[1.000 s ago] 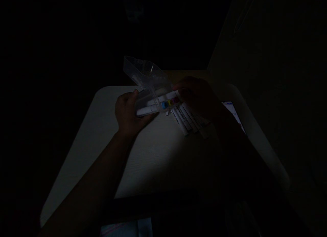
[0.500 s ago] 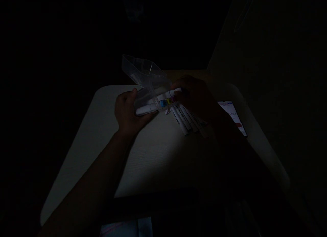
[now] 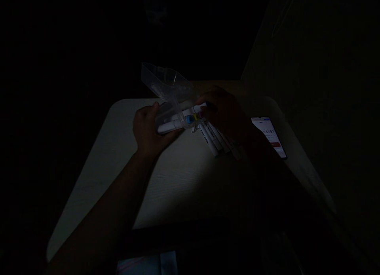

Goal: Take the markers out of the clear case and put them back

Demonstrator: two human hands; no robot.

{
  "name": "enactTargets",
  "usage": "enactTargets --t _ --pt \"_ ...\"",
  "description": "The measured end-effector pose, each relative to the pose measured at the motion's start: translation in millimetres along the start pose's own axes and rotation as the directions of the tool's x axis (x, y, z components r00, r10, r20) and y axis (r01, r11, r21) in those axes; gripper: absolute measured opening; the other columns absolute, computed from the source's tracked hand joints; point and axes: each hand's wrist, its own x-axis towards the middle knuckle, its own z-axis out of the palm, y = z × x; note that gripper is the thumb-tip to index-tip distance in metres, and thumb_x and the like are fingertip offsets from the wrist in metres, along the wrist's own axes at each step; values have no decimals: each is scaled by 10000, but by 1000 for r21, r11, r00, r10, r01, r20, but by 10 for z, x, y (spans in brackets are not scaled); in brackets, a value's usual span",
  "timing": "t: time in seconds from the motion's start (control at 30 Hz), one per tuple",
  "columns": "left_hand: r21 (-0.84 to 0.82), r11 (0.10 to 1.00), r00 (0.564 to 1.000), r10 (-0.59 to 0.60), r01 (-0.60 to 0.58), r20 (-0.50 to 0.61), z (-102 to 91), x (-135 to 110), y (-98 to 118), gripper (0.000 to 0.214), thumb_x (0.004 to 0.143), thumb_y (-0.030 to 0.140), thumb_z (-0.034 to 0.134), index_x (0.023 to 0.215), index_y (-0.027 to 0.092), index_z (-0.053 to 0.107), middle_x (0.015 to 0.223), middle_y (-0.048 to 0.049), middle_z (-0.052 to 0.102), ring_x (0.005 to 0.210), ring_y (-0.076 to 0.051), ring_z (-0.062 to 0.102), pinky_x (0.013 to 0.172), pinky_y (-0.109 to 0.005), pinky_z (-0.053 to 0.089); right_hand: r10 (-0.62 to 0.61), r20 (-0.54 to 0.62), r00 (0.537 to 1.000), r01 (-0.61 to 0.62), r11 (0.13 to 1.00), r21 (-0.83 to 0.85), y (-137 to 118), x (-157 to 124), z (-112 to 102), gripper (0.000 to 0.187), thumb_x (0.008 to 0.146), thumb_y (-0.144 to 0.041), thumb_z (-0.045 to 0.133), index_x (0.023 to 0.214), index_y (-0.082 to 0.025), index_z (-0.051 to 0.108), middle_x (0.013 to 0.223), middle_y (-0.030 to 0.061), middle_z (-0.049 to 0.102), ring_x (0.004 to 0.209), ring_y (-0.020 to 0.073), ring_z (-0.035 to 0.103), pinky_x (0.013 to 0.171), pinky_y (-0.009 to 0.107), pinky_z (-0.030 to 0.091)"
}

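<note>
My left hand (image 3: 146, 128) is closed around the base of a clear plastic case (image 3: 166, 83), which is tilted with its lid swung up. Inside lie several white markers, with blue, yellow and pink ends showing at the case's mouth. My right hand (image 3: 222, 109) pinches a white marker (image 3: 199, 108) whose far part sits within the case. Below that hand, several more white markers (image 3: 209, 138) with dark printing lie fanned out on the table. The scene is very dim, and the right fingers are partly in shadow.
The pale table (image 3: 178, 172) has rounded corners. On its right side a phone (image 3: 270, 136) with a lit screen lies beside my right forearm. A bluish printed item (image 3: 147, 265) shows at the bottom edge. Dark surroundings hide the rest.
My right hand has moved slightly left, and the marker in it sits a little deeper in the case. More of the phone screen shows. My left hand and the case are nearly still.
</note>
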Motion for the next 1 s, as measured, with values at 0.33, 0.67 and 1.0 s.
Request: enactTargets --t 0.33,0.67,1.0 --pt "-44 999 1000 -18 18 -4 -10 10 14 947 530 594 736 1268 151 341 1130 -141 479 1042 -260 463 862 -406 399 22 15 1000 -22 1000 -1 -39 -2 -9 242 763 -94 542 974 -144 651 1029 57 600 932 142 556 833 250 437" --pt "-26 1000 1000 6 -6 -7 12 -18 -9 967 532 594 731 1292 160 320 1132 -139 481 1041 -264 468 855 -410 396 -10 50 999 9 1000 24 -15 3 12 259 790 -108 510 1012 -132 641 1046 61 604 932 130 552 849 244 430" --pt "11 999 998 36 -36 -54 29 -9 -20 972 502 605 736 1277 173 340 1107 -119 503 1003 -256 502 829 -406 428 -14 79 997 16 1000 -22 -16 1 23 283 815 -134 441 1006 -185 643 1053 53 590 1001 182 532 893 322 437"
